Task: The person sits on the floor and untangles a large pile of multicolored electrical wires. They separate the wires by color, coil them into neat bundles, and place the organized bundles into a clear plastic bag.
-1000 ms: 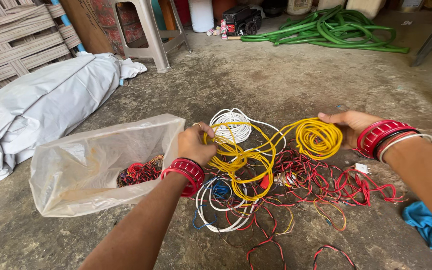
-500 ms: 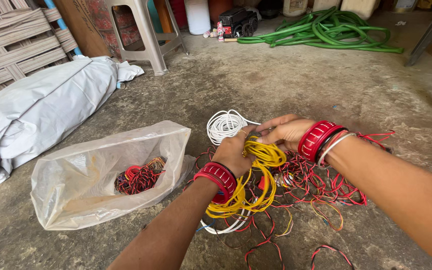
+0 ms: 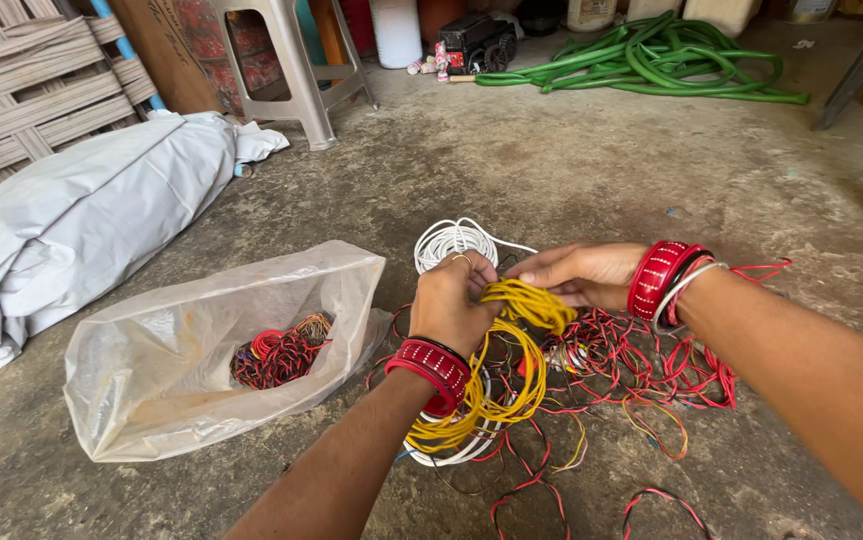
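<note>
My left hand [image 3: 456,300] and right hand [image 3: 576,275] met over the yellow wire bundle [image 3: 511,345], fingers closed around its top, just right of the clear plastic bag [image 3: 181,370]. Loose red wires [image 3: 651,365] lay tangled beneath on the floor; I judged lifting could snag them.

Both forearms are bare, with no sleeves in view. The left hand [image 3: 459,300] wears a ring on one finger and a broad red bangle with pale dashes at the wrist. The right hand [image 3: 576,275] carries wide red bangles plus thin silver ones.
</note>
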